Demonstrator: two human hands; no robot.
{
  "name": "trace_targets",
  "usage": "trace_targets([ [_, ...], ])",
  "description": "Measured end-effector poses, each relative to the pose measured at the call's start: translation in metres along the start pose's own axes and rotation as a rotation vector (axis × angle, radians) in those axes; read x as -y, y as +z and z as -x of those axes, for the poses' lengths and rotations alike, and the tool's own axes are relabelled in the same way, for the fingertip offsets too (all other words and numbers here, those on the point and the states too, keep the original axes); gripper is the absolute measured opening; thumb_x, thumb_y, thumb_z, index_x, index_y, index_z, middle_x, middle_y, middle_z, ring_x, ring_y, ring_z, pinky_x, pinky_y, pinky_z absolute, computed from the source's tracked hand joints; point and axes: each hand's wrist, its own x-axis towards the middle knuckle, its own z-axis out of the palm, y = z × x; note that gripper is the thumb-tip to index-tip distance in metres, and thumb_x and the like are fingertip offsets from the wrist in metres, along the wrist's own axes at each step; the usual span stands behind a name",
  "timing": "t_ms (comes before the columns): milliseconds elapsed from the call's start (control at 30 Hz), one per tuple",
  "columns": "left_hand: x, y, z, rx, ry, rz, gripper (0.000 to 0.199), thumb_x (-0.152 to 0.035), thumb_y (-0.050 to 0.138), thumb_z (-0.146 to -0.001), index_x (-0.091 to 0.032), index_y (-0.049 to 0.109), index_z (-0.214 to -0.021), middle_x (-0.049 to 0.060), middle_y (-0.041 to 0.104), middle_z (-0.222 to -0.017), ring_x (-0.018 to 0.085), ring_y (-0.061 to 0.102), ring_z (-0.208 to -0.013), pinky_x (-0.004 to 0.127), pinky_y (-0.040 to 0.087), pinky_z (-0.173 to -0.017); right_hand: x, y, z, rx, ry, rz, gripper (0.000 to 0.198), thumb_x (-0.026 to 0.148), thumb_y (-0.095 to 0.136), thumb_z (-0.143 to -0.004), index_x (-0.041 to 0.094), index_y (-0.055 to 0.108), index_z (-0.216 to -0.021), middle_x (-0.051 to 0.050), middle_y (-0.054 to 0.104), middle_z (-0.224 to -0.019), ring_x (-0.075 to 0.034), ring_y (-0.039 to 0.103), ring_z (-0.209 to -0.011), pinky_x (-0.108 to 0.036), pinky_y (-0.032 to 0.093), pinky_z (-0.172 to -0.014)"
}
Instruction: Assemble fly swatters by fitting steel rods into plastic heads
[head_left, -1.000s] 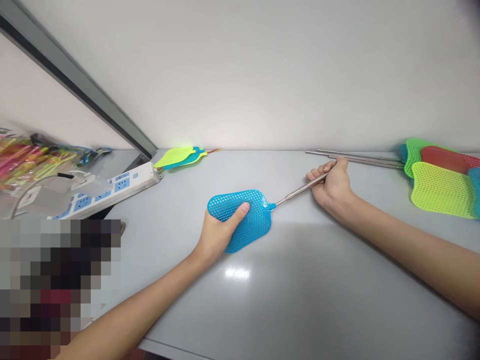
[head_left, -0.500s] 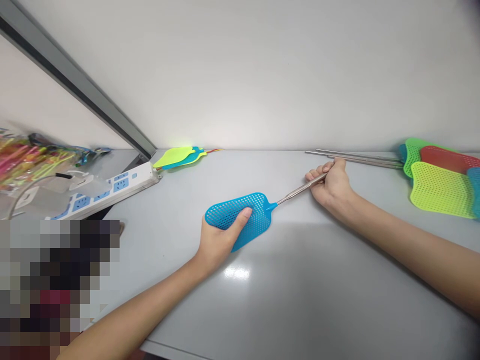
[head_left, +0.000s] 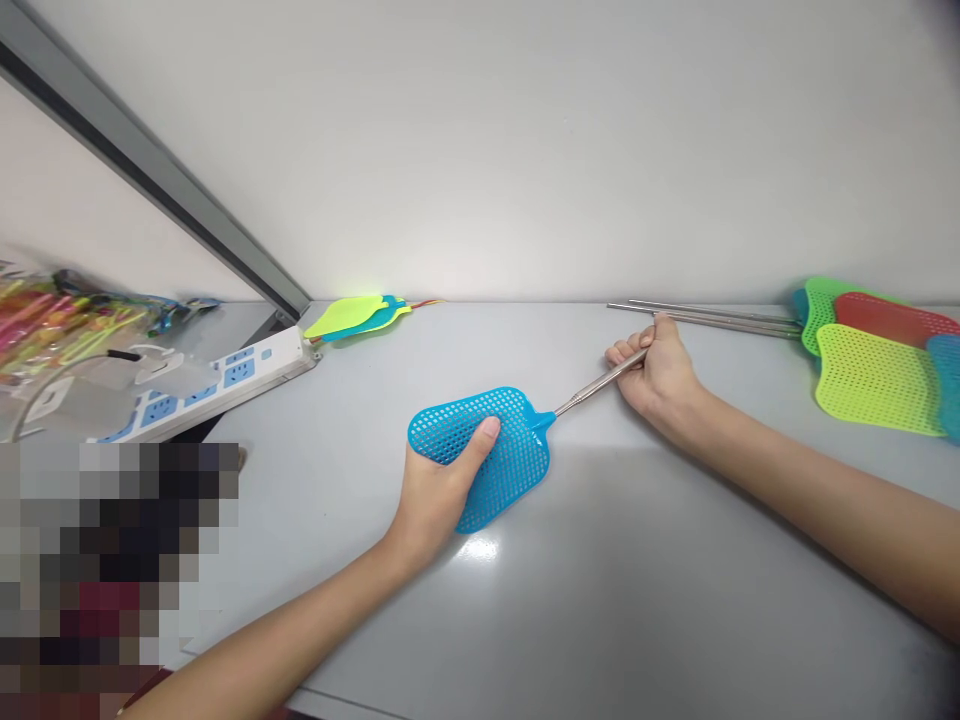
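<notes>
A blue fly swatter (head_left: 517, 460) with a perforated plastic head and a metal telescopic handle is held between my two hands above the grey table. My left hand (head_left: 442, 485) grips the head, thumb across its face, the other fingers hidden behind it. My right hand (head_left: 660, 370) is closed around the handle, whose far end is covered by the palm. Behind my right hand lie several thin metal handles (head_left: 720, 318). They lead to a pile of swatter heads at the right: a yellow-green head (head_left: 877, 380), a red head (head_left: 889, 315) and a green head (head_left: 814, 310) among them.
Yellow and blue swatter heads (head_left: 356, 318) lie by the wall at the back left. A white power strip (head_left: 247, 370) with plugged-in adapters crosses the left side. Colourful wrapped items (head_left: 67, 320) lie farther left. A grey panel wall (head_left: 525, 150) borders the table's back.
The blue swatter head has turned, so its face now shows more broadly toward me. Both hands keep their grip and have barely moved.
</notes>
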Motion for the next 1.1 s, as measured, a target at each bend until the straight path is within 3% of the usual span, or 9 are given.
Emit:
trace_targets([
  [267, -0.006, 0.001, 0.001, 0.019, -0.242, 0.158, 0.034, -0.035, 0.062, -0.065, -0.018, 0.059, -0.094, 0.005, 0.065, -0.093, 0.019, 0.062, -0.077, 0.030, 0.051, -0.066, -0.002, -0.002, 0.002, 0.000, -0.029, 0.008, 0.033, 0.029, 0.033, -0.080, 0.018, 0.019, -0.053, 0.007, 0.016, -0.041, -0.006, 0.020, -0.034, -0.019, 0.026, -0.035],
  [467, -0.010, 0.002, 0.002, 0.019, -0.324, 0.188, 0.034, -0.035, 0.062, -0.065, -0.018, 0.058, -0.094, 0.006, 0.065, -0.091, 0.018, 0.062, -0.071, 0.030, 0.052, -0.063, -0.002, -0.002, 0.002, 0.011, -0.043, 0.023, 0.032, 0.028, 0.035, -0.079, 0.018, 0.021, -0.052, 0.007, 0.018, -0.041, -0.006, 0.020, -0.034, -0.021, 0.026, -0.035],
  [1100, -0.010, -0.002, -0.001, 0.089, -0.336, 0.210, 0.036, -0.036, 0.062, -0.065, -0.020, 0.058, -0.097, 0.006, 0.066, -0.088, 0.019, 0.063, -0.068, 0.030, 0.052, -0.061, -0.002, -0.001, 0.004, 0.024, -0.065, -0.022, 0.027, 0.021, 0.035, -0.072, 0.018, 0.017, -0.052, 0.007, 0.015, -0.042, -0.006, 0.017, -0.035, -0.020, 0.022, -0.035],
])
